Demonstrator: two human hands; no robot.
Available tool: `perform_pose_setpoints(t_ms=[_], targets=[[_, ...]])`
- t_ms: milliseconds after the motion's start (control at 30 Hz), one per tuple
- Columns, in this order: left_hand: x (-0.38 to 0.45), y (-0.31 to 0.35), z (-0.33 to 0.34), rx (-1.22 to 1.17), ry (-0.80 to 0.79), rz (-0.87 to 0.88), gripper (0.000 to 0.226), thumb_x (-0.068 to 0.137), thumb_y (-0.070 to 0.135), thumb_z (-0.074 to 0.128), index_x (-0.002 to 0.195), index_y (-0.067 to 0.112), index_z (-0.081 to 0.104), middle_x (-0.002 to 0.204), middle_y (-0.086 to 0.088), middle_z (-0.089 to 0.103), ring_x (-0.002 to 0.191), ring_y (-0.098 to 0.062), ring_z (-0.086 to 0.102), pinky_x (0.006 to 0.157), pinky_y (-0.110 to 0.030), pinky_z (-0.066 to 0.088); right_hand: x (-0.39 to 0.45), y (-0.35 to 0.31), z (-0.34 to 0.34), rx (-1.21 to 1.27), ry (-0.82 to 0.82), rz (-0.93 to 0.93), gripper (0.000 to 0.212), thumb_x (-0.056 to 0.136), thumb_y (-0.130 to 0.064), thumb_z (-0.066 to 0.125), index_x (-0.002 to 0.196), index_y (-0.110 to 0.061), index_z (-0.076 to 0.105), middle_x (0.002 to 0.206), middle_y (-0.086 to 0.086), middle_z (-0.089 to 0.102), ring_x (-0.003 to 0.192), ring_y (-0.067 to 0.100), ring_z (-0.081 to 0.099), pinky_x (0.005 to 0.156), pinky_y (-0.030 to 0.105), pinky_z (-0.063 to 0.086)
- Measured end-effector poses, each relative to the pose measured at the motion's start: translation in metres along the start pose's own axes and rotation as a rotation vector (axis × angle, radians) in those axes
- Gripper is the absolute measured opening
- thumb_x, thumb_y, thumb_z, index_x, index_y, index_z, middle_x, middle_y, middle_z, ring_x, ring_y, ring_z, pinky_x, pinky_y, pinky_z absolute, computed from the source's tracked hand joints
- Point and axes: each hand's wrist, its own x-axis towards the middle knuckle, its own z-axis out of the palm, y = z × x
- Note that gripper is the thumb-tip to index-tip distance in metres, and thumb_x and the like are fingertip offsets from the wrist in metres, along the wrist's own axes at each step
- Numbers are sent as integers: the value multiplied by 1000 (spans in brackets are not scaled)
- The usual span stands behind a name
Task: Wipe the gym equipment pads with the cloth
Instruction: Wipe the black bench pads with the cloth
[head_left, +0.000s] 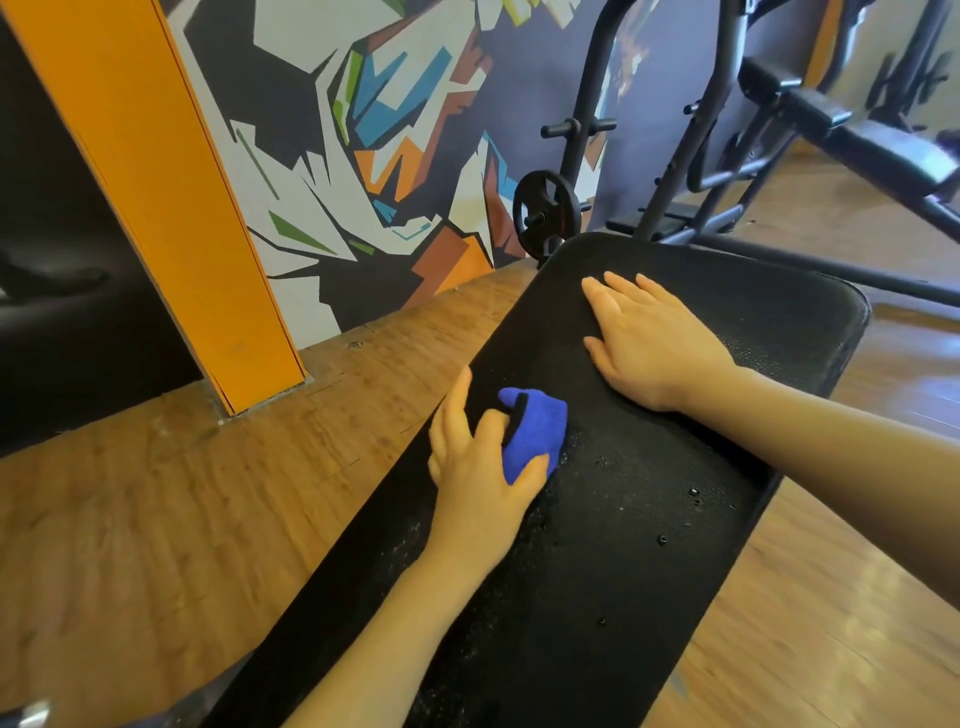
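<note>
Left hand (475, 462) grips blue cloth (535, 434) on bench pad (649, 519); right hand (652, 343) flat, fingers straight.

Bench pad (623, 545) near end cut off at bottom edge, blue cloth (535, 436) partly hidden inside left hand (478, 467) grip

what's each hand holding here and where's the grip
The left hand grips the bunched blue cloth at its near end, thumb along one side. The right hand holds nothing; it rests flat on the black pad.
</note>
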Motion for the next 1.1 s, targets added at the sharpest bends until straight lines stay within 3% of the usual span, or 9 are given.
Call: perform_pose_setpoints(t_ms=[100, 167, 300, 400, 467, 567, 767, 900, 1100], targets=[[17, -4, -9, -19, 161, 26, 25, 86, 13, 67, 105, 17, 52, 124, 1, 45, 104, -9, 51, 83, -17, 44, 0, 0, 0, 2, 0, 0, 63, 100, -36, 38, 151, -6, 17, 155, 13, 28, 146, 23, 19, 119, 37, 10], [29, -5, -14, 134, 210, 63, 24, 87, 17, 67, 105, 12, 52, 106, 4, 45, 88, -10, 49, 67, -13, 36, 0, 0, -1, -1, 3, -4, 63, 100, -36, 38, 151, -6, 17, 155, 13, 28, 145, 23, 19, 118, 37, 10], [34, -6, -3, 217, 65, 142, 31, 88, 52, 49, 88, 21, 46, 98, 5, 44, 87, -11, 43, 75, -25, 40, 0, 0, 0, -17, -6, -7, 64, 99, -36, 39, 151, -6, 16, 155, 13, 27, 146, 23, 18, 118, 36, 10], [36, -10, 5, 35, 104, 74, 24, 82, 45, 58, 76, 26, 45, 102, 7, 48, 96, -7, 45, 88, -33, 42, 0, 1, 0, -20, -4, -9, 64, 99, -36, 39, 151, -6, 16, 155, 13, 28, 145, 23, 19, 118, 37, 10], [35, -9, 9, -83, 108, 24, 20, 85, 38, 62, 95, 26, 50, 129, 4, 47, 118, -3, 39, 104, -36, 35, 1, 0, -1, -22, -2, -14, 64, 99, -35, 40, 151, -6, 16, 155, 13, 29, 145, 23, 19, 118, 37, 10], [34, -3, 12, -118, -60, 36, 58, 95, 30, 57, 147, 27, 30, 155, 8, 29, 140, -4, 26, 114, -28, 23, 1, 1, 1, -24, 8, -18, 64, 99, -35, 40, 151, -5, 17, 154, 13, 29, 145, 24, 19, 118, 37, 11], [23, 9, 18, 98, 7, 41, 53, 99, 19, 50, 148, 19, 31, 156, 1, 30, 141, -14, 31, 113, -28, 26, 2, -1, 1, -61, -15, -40, 59, 100, -34, 37, 151, -9, 21, 156, 11, 25, 146, 25, 18, 118, 40, 11], [0, 0, 12, 136, -34, 212, 59, 96, 11, 56, 145, 24, 26, 149, 13, 21, 137, -1, 20, 109, -14, 13, -1, 3, -6, -170, -61, -90, 51, 102, -37, 29, 149, -19, 28, 158, 9, 21, 147, 26, 12, 118, 45, 6], [61, 32, 30, 28, 50, 146, 48, 98, 10, 51, 145, 17, 41, 154, -1, 34, 142, -14, 30, 113, -25, 21, -6, 19, -9, -97, -82, -100, 46, 103, -35, 26, 149, -28, 31, 159, 1, 20, 148, 21, 10, 118, 43, 2]])
